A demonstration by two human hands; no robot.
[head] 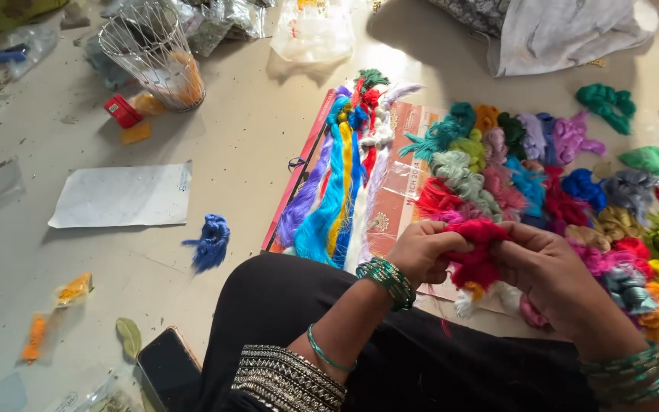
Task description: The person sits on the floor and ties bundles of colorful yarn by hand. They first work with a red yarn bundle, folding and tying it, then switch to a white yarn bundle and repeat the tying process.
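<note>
**On the floor: both hands grip red thread**

Over the lap, left hand & right hand meet w/ fingers closed on a red silky thread bundle, wrists bent inward. Clear plastic packets lie at top; white paper sheet lies left; small red box sits by a wire basket.

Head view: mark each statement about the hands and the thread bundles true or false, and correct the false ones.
1. Both hands grip a red thread bundle. True.
2. The left hand wears no bangles. False: green bangles circle its wrist.
3. A blue thread bundle lies apart on the floor. True.
4. The wire basket stands on the calendar. False: it stands on the floor, away from the calendar.
5. The right hand rests empty. False: it holds the red bundle.
</note>
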